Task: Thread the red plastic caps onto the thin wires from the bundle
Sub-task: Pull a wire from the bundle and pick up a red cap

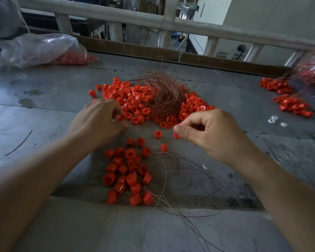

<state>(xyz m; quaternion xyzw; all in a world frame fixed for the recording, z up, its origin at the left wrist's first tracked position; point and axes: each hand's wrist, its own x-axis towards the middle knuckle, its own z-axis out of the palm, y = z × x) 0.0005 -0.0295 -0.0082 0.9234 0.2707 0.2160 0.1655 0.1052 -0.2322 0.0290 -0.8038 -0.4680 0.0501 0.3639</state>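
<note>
Red plastic caps [135, 102] are dumped in a big loose heap in the middle of the grey tabletop [44, 99], and the bundle of thin wires [162, 95] sits right on top of that heap like a coppery bird's nest. Closer to the camera there's a 2nd, smaller batch of caps [127, 175] with loose wire strands [180, 179] running through and around them, curling off toward the near edge. The left hand [98, 120] is palm down at the near-left edge of the heap, fingers curled with the tips in among the caps; can't honestly tell if it has hold of one. The right hand [211, 131] has its fingers curled in, with thumb and forefinger pinching 1 red cap [176, 135] just above the tabletop, near a couple of stray caps. Off to the far left is a clear plastic bag [44, 50] with more red caps inside, and over on the right another pile of caps [291, 104] with 3 small white bits [275, 120] beside it. A pale railing [116, 17] runs along behind the tabletop.
</note>
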